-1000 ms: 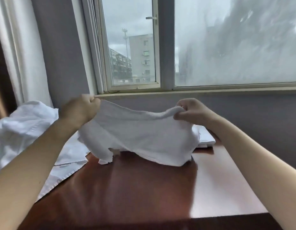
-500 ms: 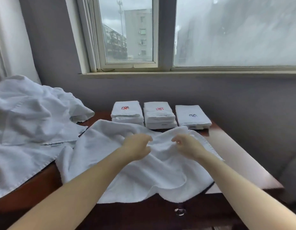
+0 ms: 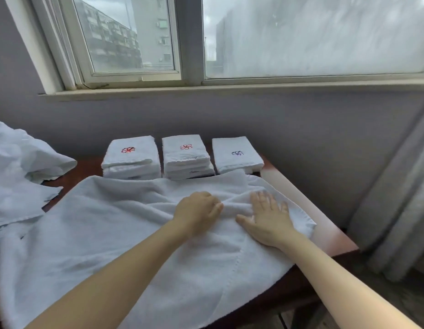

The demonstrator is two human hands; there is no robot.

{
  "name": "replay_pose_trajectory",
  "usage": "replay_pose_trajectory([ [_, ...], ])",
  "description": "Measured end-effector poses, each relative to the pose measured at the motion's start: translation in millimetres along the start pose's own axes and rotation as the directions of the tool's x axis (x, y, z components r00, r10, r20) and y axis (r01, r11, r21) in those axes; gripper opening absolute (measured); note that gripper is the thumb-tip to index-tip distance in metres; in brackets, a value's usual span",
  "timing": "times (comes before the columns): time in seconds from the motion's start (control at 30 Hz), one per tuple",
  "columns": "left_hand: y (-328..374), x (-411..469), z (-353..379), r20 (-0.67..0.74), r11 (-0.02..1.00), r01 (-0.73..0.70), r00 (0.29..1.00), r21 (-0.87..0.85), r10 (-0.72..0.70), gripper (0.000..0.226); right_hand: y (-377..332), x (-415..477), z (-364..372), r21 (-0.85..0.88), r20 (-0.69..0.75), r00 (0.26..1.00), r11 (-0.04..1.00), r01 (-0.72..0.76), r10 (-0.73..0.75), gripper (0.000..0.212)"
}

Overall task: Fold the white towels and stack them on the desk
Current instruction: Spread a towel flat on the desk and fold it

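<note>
A white towel [image 3: 106, 224] lies rumpled across the desk [image 3: 301, 200], its near edge overhanging. The left hand [image 3: 196, 210] curls its fingers on a ridge of cloth; the right hand [image 3: 269, 218] presses flat just beside it, fingers straight and apart. Smoothing outward from that ridge before folding should give square edges, clear of the folded stacks [image 3: 186, 154] beyond.

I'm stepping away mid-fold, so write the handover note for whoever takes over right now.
The left hand pinches a ridge of the spread towel; the right hand presses flat on it.
The towel lies unfolded across the desk.
Done: folded left stack, middle stack, right stack at the back.
To do: fold this towel, stack it, then the crumpled pile at the left.
</note>
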State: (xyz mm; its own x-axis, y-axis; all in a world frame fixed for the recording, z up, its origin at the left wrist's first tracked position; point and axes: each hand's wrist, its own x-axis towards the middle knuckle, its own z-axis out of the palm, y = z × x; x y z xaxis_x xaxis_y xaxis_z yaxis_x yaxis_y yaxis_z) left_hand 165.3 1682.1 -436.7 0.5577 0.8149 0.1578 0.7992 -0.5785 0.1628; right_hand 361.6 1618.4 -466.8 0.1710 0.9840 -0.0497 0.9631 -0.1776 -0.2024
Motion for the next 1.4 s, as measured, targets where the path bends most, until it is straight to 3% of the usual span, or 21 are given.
replay_pose_trajectory([
  [0.1,15,16,5,-0.054,0.998,0.049,0.997,-0.029,-0.050,0.043,20,-8,-7,0.016,-0.082,0.996,0.999,-0.038,0.039,0.080],
  [0.23,12,35,3,-0.072,0.990,0.094,0.992,-0.106,-0.102,0.021,26,4,-31,-0.042,-0.324,0.941,0.992,-0.121,0.101,0.038],
  [0.37,-12,52,2,-0.064,0.988,0.115,0.990,-0.105,-0.122,0.027,30,40,-48,-0.100,-0.413,0.911,0.993,-0.070,0.022,0.023],
  [0.47,-25,70,4,0.043,0.988,0.145,0.989,-0.055,-0.143,0.045,28,70,-50,0.081,-0.353,0.934,0.993,0.085,-0.051,0.038],
  [0.57,-34,85,5,0.148,0.975,0.170,0.978,-0.141,-0.149,0.059,17,91,-47,0.245,-0.202,0.968,0.949,0.198,-0.150,0.062],
  [0.67,-41,96,1,0.223,0.972,0.186,0.963,-0.143,-0.151,0.059,12,103,-46,0.210,-0.124,0.977,0.957,0.198,-0.175,0.064],
  [0.73,-44,101,-5,0.271,0.971,0.212,0.946,-0.113,-0.175,0.046,14,106,-52,0.142,-0.098,0.983,0.976,0.167,-0.155,0.051],
  [0.83,-44,102,-13,0.295,0.969,0.233,0.934,-0.080,-0.200,0.024,19,107,-66,-0.095,-0.067,0.993,0.992,0.087,-0.094,0.029],
  [0.9,-39,101,-15,0.205,0.968,0.232,0.956,-0.091,-0.210,0.017,22,106,-74,-0.063,-0.168,0.984,0.997,0.041,-0.051,0.017],
  [0.97,-32,101,-17,0.015,0.951,0.232,0.972,-0.203,-0.234,0.012,26,107,-82,0.250,-0.299,0.953,0.967,0.039,0.038,0.011],
  [1.03,-28,104,-23,-0.199,0.931,0.176,0.948,-0.320,-0.247,0.009,28,107,-92,0.596,-0.349,0.922,0.799,0.080,0.168,0.005],
  [1.07,-28,107,-27,-0.291,0.933,0.130,0.928,-0.335,-0.234,0.009,30,109,-98,0.649,-0.387,0.901,0.752,0.114,0.198,0.002],
  [1.2,-26,115,-44,-0.480,0.942,0.012,0.858,-0.336,-0.182,0.010,34,114,-121,0.566,-0.543,0.828,0.790,0.237,0.140,0.006],
  [1.3,-27,114,-46,-0.477,0.946,-0.004,0.864,-0.323,-0.159,0.024,37,115,-121,0.580,-0.536,0.834,0.775,0.251,0.132,0.009],
  [1.4,-31,105,-35,-0.409,0.987,0.021,0.908,-0.162,-0.087,0.022,43,111,-105,0.605,-0.474,0.868,0.772,0.198,0.149,0.009],
])
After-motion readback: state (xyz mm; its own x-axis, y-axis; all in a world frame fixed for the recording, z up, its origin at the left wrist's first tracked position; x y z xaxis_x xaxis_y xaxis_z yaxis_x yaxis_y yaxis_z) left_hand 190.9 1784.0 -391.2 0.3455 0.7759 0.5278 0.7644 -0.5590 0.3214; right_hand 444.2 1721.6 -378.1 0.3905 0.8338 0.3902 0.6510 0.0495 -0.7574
